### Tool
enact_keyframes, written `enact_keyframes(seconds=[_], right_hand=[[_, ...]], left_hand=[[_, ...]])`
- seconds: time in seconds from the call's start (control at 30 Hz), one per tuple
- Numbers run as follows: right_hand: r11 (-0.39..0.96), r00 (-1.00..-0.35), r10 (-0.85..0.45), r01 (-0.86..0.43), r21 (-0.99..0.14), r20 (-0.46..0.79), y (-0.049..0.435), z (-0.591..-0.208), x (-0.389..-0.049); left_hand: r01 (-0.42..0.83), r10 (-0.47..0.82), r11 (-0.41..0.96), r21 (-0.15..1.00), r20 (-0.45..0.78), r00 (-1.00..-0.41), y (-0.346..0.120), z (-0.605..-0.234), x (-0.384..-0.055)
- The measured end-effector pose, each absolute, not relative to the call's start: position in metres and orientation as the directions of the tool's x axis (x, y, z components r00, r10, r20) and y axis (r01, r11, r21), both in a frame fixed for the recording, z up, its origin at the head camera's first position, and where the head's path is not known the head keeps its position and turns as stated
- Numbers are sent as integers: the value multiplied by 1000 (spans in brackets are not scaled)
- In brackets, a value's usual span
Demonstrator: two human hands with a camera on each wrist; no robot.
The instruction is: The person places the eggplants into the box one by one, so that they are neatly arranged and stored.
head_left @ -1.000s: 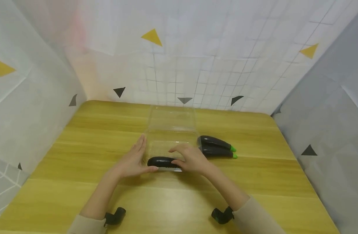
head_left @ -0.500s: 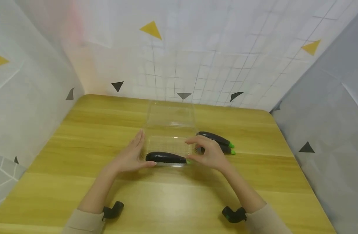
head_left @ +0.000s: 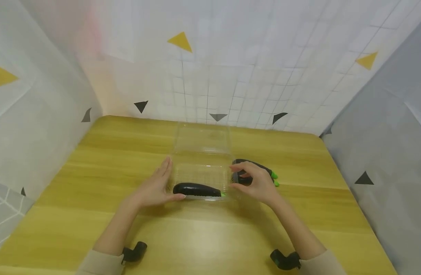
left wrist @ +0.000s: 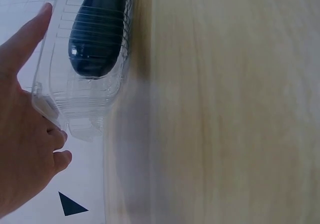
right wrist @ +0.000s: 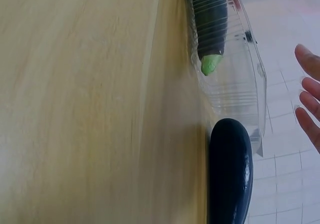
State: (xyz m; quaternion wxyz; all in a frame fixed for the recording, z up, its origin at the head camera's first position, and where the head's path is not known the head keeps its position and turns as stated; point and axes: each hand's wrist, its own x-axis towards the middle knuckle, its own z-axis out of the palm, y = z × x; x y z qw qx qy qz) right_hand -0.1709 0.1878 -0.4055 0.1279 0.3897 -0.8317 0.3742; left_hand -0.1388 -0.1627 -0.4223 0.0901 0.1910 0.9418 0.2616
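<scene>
A clear plastic hinged container [head_left: 201, 172] lies on the table in the head view, its lid [head_left: 202, 137] folded back. One dark eggplant [head_left: 196, 190] with a green tip lies along its front side. My left hand [head_left: 153, 191] holds the container's left front corner, thumb on the front rim and fingers along the left side. My right hand [head_left: 255, 183] hovers beside the container's right side, fingers apart and holding nothing. Behind it lie two more eggplants [head_left: 240, 164], partly hidden. The right wrist view shows one loose eggplant [right wrist: 230, 171] near the container's end.
The wooden table [head_left: 196, 236] spreads around the container. White sheeting [head_left: 210, 76] with yellow and dark triangles stands behind it and at both sides. A black wrist mount [head_left: 134, 252] sits on each forearm.
The right hand has let go of the eggplant in the container and moved right, towards the other eggplants. The left hand stays at the container's corner.
</scene>
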Motion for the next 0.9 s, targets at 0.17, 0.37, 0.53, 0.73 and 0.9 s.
enact_keyframes(seconds=[0.17,0.37,0.53,0.73,0.9], right_hand=[[401,-670,-541,-737,-544,508,190,-406,-172],[425,-685,-520,-725,-542,509,200,-409,-168],[446,-692,-511,-721,-530,510,205,-407,-173],[446,-724,-515,-683,-578,458,212,-403,-177],[454,-738,-525,-665,-593,425,224,-404,-180]], left_hand=[[317,408,786,531,-62,-911,-165,-422,-138],[318,412,795,517,-75,-908,-161,-421,-137],[330,424,784,525,-65,-903,-160,-420,-143],[330,426,784,525,-69,-902,-162,-420,-143],[336,431,787,517,-72,-900,-160,-422,-142]])
